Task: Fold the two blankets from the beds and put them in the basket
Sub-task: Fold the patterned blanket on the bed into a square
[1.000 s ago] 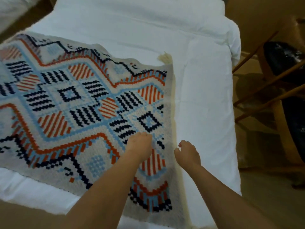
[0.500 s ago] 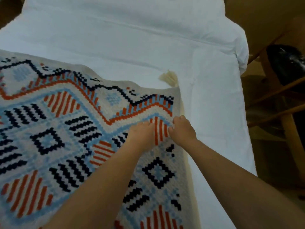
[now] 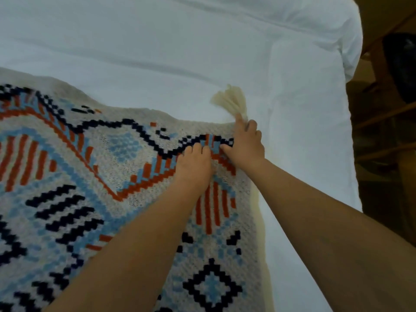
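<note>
Both hands have moved forward along the blanket since a second ago, from its near part up to its far right corner. Now the left hand [image 3: 194, 162] rests on the blanket [image 3: 94, 199] a little inside that corner. Its fingers are pressed together and curled down so that the tips dig into the weave, and a small ridge of cloth stands up just beside them. The right hand [image 3: 245, 146] is at the corner itself, touching the base of the cream tassel [image 3: 231, 102]. Its thumb is spread away toward the left hand and its fingers are bent over the edge; I cannot tell if they pinch the cloth or only press it. The blanket lies spread on the white bed [image 3: 202, 52], near its right side. Beyond that side stands a wooden chair [image 3: 387, 114].
</note>
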`<action>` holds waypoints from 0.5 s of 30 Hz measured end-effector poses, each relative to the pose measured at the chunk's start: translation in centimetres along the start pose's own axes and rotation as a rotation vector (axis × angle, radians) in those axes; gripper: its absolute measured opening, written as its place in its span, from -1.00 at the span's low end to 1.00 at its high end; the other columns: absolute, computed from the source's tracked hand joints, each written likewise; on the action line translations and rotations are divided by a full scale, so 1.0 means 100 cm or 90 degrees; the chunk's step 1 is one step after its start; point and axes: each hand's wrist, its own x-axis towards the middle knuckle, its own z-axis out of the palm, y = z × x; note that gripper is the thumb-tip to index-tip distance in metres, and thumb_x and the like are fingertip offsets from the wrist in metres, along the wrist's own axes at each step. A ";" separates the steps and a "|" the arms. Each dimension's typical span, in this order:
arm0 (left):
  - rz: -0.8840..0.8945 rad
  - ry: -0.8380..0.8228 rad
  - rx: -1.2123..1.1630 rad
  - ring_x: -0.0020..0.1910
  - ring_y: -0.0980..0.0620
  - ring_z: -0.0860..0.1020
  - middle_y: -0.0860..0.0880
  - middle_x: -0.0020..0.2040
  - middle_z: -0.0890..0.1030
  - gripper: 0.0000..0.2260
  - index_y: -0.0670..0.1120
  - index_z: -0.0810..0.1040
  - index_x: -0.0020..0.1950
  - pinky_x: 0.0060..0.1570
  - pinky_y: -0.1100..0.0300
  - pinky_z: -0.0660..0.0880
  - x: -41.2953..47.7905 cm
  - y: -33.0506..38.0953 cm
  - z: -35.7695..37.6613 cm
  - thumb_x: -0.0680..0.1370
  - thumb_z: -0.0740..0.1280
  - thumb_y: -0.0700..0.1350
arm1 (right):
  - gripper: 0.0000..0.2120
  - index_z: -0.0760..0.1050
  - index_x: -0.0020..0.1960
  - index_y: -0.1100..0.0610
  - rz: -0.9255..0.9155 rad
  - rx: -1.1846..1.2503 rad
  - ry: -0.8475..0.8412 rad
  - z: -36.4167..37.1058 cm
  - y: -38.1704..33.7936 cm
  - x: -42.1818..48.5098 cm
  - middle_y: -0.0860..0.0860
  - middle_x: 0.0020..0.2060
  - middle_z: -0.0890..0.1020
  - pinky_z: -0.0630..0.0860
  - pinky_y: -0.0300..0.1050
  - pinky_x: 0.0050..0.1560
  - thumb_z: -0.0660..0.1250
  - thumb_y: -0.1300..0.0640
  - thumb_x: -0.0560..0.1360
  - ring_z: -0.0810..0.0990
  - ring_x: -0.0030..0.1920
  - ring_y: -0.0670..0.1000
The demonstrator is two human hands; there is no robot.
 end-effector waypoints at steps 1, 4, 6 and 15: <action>-0.009 -0.007 0.013 0.20 -0.10 0.38 -0.11 0.22 0.42 -0.65 -0.12 0.32 0.28 0.13 0.05 0.37 0.002 0.003 0.003 0.55 0.28 -0.07 | -0.27 -0.01 0.49 0.06 0.008 0.016 -0.025 0.002 0.001 0.004 0.19 0.36 0.20 0.44 0.07 0.08 0.32 -0.05 0.49 0.29 0.28 0.22; -0.038 -0.046 0.049 0.21 -0.10 0.40 -0.12 0.21 0.46 -0.71 -0.14 0.35 0.26 0.18 0.03 0.34 0.004 0.008 0.007 0.54 0.23 -0.18 | -0.65 0.36 0.26 0.21 -0.020 -0.004 -0.086 0.004 0.006 0.013 0.19 0.20 0.41 0.39 -0.05 -0.12 0.27 0.10 0.53 0.47 0.13 0.21; -0.058 -0.055 0.073 0.19 -0.09 0.41 -0.12 0.20 0.46 -0.70 -0.15 0.35 0.25 0.17 0.03 0.34 0.007 0.017 0.004 0.52 0.22 -0.20 | -0.82 0.47 0.10 0.25 -0.052 -0.035 -0.069 -0.004 0.014 0.019 0.19 0.09 0.51 0.34 -0.12 -0.20 0.21 0.21 0.54 0.54 0.03 0.21; 0.066 -0.083 -0.051 0.42 -0.14 0.18 -0.18 0.43 0.23 -0.51 -0.18 0.13 0.45 0.39 -0.13 0.09 0.022 0.095 0.025 0.59 0.12 0.01 | -0.67 0.36 0.25 0.25 0.112 -0.083 0.068 -0.036 0.101 0.052 0.25 0.16 0.42 0.33 0.00 -0.15 0.22 0.26 0.50 0.46 0.12 0.28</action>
